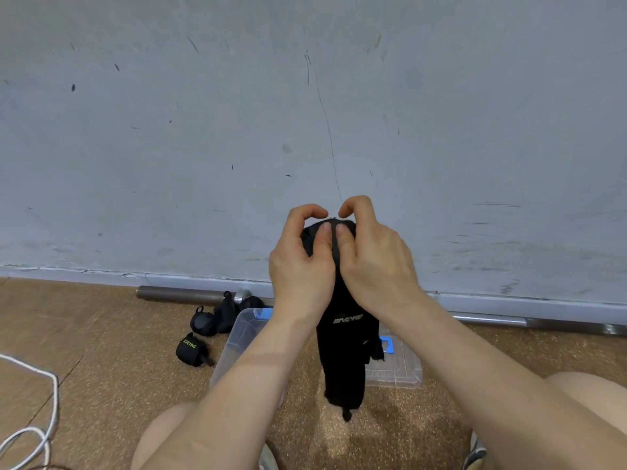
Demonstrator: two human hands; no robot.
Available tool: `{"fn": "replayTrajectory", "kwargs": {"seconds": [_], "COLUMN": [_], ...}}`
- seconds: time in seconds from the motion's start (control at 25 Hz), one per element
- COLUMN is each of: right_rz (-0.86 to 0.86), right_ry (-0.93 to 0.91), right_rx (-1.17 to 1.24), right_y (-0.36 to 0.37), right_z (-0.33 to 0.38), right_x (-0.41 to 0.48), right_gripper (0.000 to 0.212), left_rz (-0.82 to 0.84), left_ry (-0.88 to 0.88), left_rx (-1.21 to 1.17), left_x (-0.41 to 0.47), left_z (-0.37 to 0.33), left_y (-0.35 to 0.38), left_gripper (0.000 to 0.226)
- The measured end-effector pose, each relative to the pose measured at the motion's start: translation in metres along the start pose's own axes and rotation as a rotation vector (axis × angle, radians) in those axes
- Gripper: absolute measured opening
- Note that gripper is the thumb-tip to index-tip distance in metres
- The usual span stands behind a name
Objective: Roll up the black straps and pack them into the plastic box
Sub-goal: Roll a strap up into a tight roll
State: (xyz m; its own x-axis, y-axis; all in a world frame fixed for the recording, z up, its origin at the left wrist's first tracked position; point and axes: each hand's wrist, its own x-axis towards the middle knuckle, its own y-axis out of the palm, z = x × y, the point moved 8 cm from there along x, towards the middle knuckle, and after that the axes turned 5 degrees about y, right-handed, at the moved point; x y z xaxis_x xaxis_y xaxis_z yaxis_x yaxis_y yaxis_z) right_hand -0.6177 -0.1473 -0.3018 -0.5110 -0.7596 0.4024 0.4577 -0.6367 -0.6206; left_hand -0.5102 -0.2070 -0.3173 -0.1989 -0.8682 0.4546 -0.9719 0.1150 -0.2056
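Note:
I hold a black strap (344, 354) up in front of me. My left hand (302, 266) and my right hand (373, 262) both pinch its rolled top end, thumbs pressed on the roll, forefingers curled above it. The rest of the strap hangs down with grey lettering on it, over the clear plastic box (242, 334) on the floor. The box has blue latches (387, 344) and is partly hidden by my arms and the strap. A rolled black strap (190, 350) with yellow lettering lies left of the box. More black straps (217, 315) lie in a heap behind it.
A grey wall rises just beyond the box, with a metal bar (183, 295) lying along its foot. A white cord (40, 415) loops over the cork-coloured floor at the left. My knees and shoes show at the bottom edge.

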Motion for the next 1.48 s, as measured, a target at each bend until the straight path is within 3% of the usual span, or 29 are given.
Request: {"fn": "replayTrajectory", "kwargs": {"seconds": [0.12, 0.28, 0.32, 0.4, 0.48, 0.6, 0.64, 0.72, 0.8, 0.88, 0.96, 1.04, 1.12, 1.2, 1.28, 1.4, 1.48], "right_rz": [-0.029, 0.564, 0.643, 0.615, 0.418, 0.307, 0.345, 0.476, 0.571, 0.564, 0.508, 0.434, 0.368, 0.325, 0.328, 0.459, 0.525], "right_ry": [-0.121, 0.041, 0.070, 0.052, 0.046, 0.169, 0.252, 0.396, 0.549, 0.617, 0.614, 0.610, 0.615, 0.623, 0.633, 0.537, 0.456], "right_rx": [-0.229, -0.054, 0.008, 0.036, 0.019, 0.174, 0.241, 0.351, 0.467, 0.608, 0.733, 0.819, 0.905, 0.963, 0.976, 0.694, 0.549], "right_y": [-0.009, 0.022, 0.026, 0.029, 0.029, 0.032, 0.033, 0.034, 0.033, 0.027, 0.019, 0.011, 0.008, 0.011, 0.019, 0.027, 0.034], "right_z": [0.015, 0.000, -0.006, -0.017, -0.028, -0.038, -0.042, -0.047, -0.051, -0.054, -0.057, -0.062, -0.062, -0.058, -0.053, -0.046, -0.042], "right_x": [-0.004, -0.014, -0.015, -0.013, -0.008, -0.006, -0.006, -0.008, -0.016, -0.017, -0.009, -0.001, 0.002, 0.001, -0.002, -0.005, -0.010], "right_gripper": [0.021, 0.023, 0.027, 0.048, 0.055, 0.046, 0.041, 0.026, 0.026, 0.016, 0.013, 0.020, 0.023, 0.023, 0.023, 0.025, 0.024], "left_rz": [-0.059, 0.052, 0.084, 0.165, 0.263, 0.385, 0.407, 0.297, 0.170, 0.241, 0.288, 0.327, 0.521, 0.566, 0.396, 0.126, 0.049], "left_ry": [-0.038, -0.234, -0.295, -0.385, -0.372, -0.062, 0.087, 0.335, 0.360, 0.159, -0.079, -0.405, -0.576, -0.496, -0.373, -0.355, -0.382], "left_rx": [0.068, -0.037, -0.119, -0.289, -0.297, 0.146, 0.334, 0.608, 0.712, 0.713, 0.531, 0.118, -0.087, -0.208, -0.278, -0.315, -0.349], "left_x": [0.006, 0.010, 0.009, 0.006, 0.002, 0.002, 0.002, 0.008, 0.018, 0.022, 0.020, 0.007, -0.015, -0.025, -0.018, -0.005, 0.001], "left_z": [0.009, 0.034, 0.035, 0.032, 0.025, 0.005, -0.006, -0.029, -0.035, -0.011, 0.015, 0.034, 0.038, 0.034, 0.030, 0.031, 0.033], "left_y": [-0.007, 0.000, 0.002, 0.011, 0.017, 0.016, 0.015, 0.007, -0.005, -0.007, -0.010, -0.003, 0.018, 0.032, 0.030, 0.014, 0.008], "left_gripper": [0.016, 0.026, 0.029, 0.032, 0.034, 0.032, 0.030, 0.034, 0.049, 0.061, 0.054, 0.041, 0.041, 0.035, 0.029, 0.021, 0.018]}}
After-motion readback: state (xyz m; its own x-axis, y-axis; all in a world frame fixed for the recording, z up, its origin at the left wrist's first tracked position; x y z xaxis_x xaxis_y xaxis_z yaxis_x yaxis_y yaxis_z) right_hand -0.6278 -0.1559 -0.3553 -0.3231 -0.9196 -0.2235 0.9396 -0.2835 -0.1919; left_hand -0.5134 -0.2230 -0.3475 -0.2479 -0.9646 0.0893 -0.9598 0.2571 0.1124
